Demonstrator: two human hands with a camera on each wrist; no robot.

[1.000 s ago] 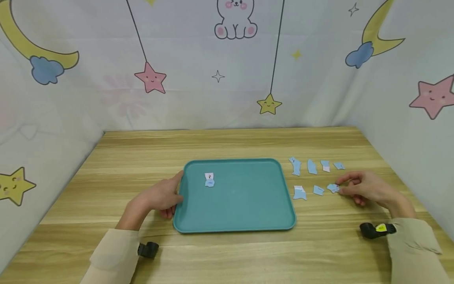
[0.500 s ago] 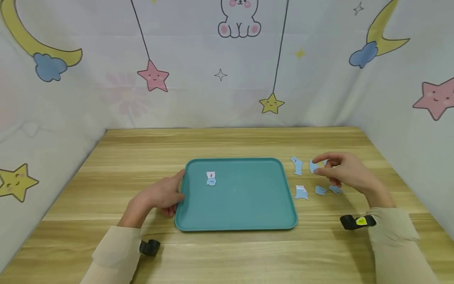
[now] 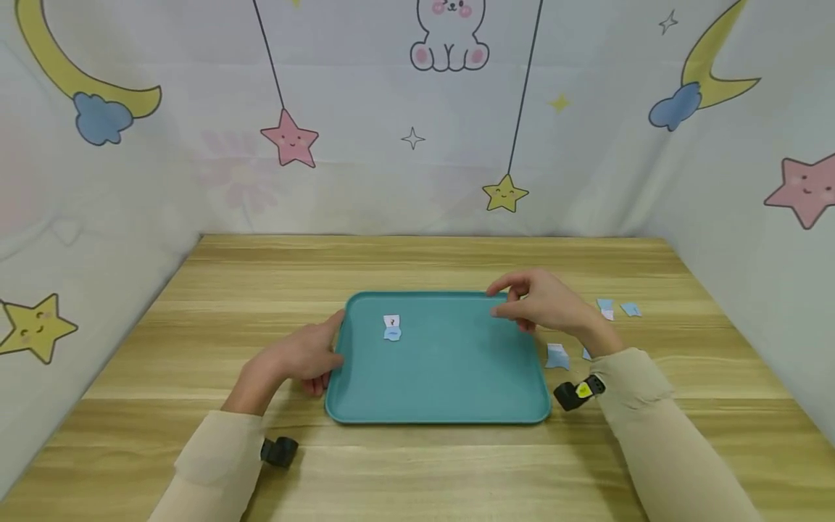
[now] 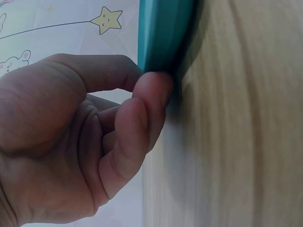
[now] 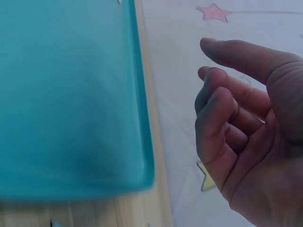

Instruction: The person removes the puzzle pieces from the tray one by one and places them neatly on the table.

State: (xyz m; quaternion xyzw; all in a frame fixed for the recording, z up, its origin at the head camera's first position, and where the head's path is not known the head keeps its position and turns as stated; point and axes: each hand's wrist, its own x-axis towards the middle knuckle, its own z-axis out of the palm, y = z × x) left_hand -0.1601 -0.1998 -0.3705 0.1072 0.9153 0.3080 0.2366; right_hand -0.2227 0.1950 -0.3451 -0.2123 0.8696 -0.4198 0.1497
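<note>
On the wooden table lies a teal rectangular tray (image 3: 443, 370), its left rim held by my left hand (image 3: 301, 357). In the left wrist view, the left thumb and fingertips meet at the edge of the tray (image 4: 163, 38). A small white and light blue paper piece (image 3: 392, 328) with printed marks lies inside the tray's upper left. My right hand (image 3: 544, 303) hovers over the tray's far right corner. The right wrist view shows this hand (image 5: 246, 118) with thumb and fingers apart, fingers loosely bent, nothing between them.
Right of the tray lie more torn-edged paper pieces: a blue and pink one (image 3: 605, 309), a small blue one (image 3: 630, 309) and a white-topped one (image 3: 557, 356). Others are hidden behind the right hand and forearm. A printed curtain (image 3: 365, 196) walls the table's back and sides.
My right hand has moved left from the paper pieces, passing above them, to the tray's far right corner. The left hand stays at the tray's left rim. The view has shifted slightly.
</note>
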